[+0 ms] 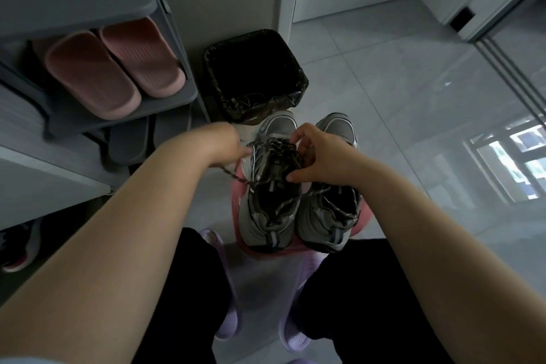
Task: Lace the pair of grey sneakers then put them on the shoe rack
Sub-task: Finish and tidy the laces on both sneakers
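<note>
Left hand (227,142) grips the lace (277,146), right hand (320,156) pinches it just beside; sneaker (266,221) part-laced, shoe rack (165,103) not yet reached.

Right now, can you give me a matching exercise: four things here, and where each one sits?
Things: 1 pink rubber slippers; 2 grey lace-up sneakers; 3 lilac plastic clogs; 4 black-lined waste bin.
Places: A worn by the person; B tiled floor, beyond the sneakers; C grey rack shelf; D pink stool.
Pairs: 1-C; 2-D; 3-A; 4-B.
</note>
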The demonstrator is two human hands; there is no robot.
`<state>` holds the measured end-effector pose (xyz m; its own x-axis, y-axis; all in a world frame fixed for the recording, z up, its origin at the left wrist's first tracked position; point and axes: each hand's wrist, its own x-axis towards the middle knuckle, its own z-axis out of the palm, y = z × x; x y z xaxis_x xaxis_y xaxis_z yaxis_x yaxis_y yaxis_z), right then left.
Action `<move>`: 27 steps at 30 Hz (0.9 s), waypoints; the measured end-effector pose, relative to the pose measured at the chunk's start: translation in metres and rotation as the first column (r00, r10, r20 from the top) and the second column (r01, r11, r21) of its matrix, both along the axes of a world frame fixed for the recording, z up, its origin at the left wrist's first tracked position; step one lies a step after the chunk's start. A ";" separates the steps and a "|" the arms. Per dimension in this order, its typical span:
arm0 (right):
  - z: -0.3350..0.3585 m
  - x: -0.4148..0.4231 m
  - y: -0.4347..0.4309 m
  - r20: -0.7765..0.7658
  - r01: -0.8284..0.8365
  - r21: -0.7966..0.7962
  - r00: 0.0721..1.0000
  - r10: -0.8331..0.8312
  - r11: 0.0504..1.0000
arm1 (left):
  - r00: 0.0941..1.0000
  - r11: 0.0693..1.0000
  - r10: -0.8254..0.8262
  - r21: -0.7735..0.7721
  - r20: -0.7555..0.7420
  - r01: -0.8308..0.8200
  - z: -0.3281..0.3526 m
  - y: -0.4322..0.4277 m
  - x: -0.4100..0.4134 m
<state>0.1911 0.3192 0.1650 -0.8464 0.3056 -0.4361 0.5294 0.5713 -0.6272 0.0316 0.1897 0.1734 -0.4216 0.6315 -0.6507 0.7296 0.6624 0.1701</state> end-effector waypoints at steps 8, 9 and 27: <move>0.000 -0.003 -0.007 0.016 -0.044 0.113 0.999 0.043 0.993 | 1.000 0.949 -0.011 0.315 0.012 0.007 -0.031 0.009 0.014; 0.002 -0.003 -0.007 0.032 -0.061 0.119 0.998 0.058 0.991 | 1.000 0.958 -0.002 0.286 0.012 -0.001 -0.027 0.009 0.012; 0.028 -0.013 -0.017 -0.139 0.058 -0.230 0.986 -0.091 0.972 | 0.735 0.644 0.387 0.407 0.557 -0.647 0.022 0.001 -0.002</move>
<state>0.1783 0.3025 0.1930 -0.8851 0.2789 -0.3725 0.4569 0.3695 -0.8091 0.0294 0.1912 0.1952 -0.5881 0.6731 -0.4485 0.0733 0.5966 0.7992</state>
